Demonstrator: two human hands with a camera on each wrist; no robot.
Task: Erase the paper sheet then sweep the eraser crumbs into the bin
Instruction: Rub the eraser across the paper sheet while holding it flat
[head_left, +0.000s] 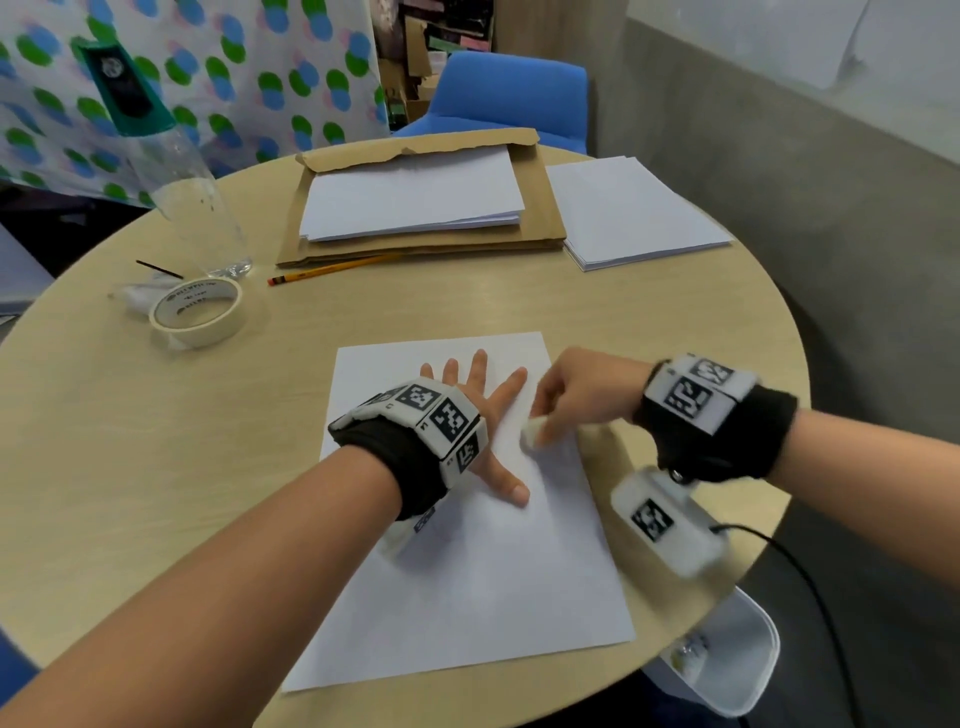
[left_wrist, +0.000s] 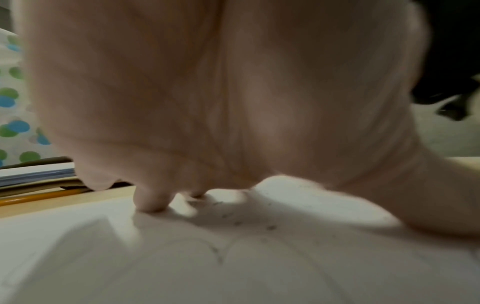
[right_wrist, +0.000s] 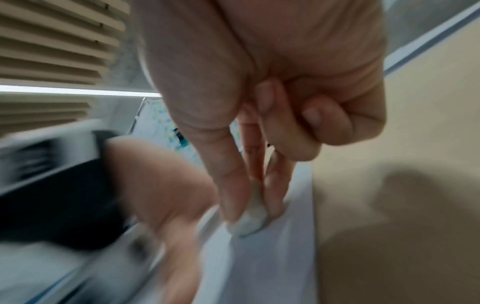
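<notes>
A white paper sheet (head_left: 467, 571) lies on the round table near its front edge. My left hand (head_left: 478, 410) lies flat on the sheet's upper part with fingers spread, pressing it down. My right hand (head_left: 566, 395) pinches a small white eraser (head_left: 532, 432) between thumb and fingers, its tip on the paper beside the left index finger. The right wrist view shows the eraser (right_wrist: 250, 220) touching the sheet (right_wrist: 272, 257). In the left wrist view, faint pencil lines and dark eraser crumbs (left_wrist: 270, 227) lie on the paper (left_wrist: 155, 267) under the palm. A white bin (head_left: 737, 654) sits below the table's right edge.
A pencil (head_left: 332, 269), a tape roll (head_left: 196, 312) and a clear bottle (head_left: 192, 208) stand at the back left. An envelope with a paper stack (head_left: 415, 202) and another stack (head_left: 634, 213) lie at the back. A blue chair (head_left: 509, 98) stands beyond the table.
</notes>
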